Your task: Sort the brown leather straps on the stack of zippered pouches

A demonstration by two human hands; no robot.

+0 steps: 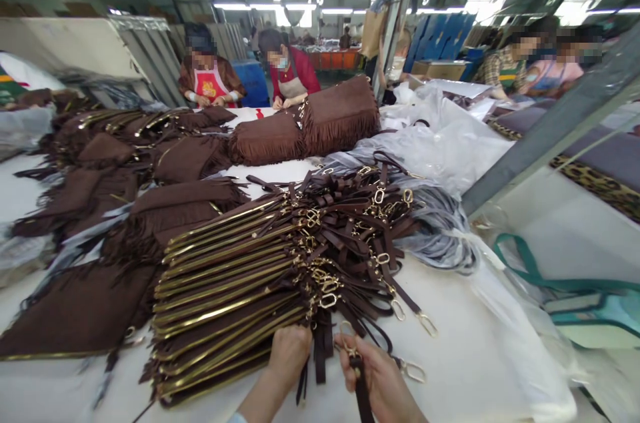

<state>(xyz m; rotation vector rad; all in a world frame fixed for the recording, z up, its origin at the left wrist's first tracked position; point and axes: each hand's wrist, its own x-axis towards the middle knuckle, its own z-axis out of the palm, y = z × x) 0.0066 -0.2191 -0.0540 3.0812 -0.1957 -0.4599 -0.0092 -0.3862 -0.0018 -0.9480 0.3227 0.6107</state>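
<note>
A stack of flat dark brown bags with gold zips [225, 283] lies before me, zip edges towards me. My left hand [291, 351] is closed at the right end of a low bag in the stack; its fingertips are partly hidden. Just to its right, my right hand [373, 369] pinches a brown strap [364, 393] by its gold snap hook [349, 343]. The strap hangs down past the palm. Brown wrist straps with gold hooks [350, 229] spread in a tangle from the stack's right side. One loose hook [414, 371] rests on the white table near my right hand.
Fringed brown bags [80, 306] cover the left of the white table [450, 356]. Behind are larger fringed bags [340, 113], clear plastic [440, 123] and bundled grey strips [445, 243]. A metal post [550, 116] slants at right. Several co-workers [295, 69] sit beyond.
</note>
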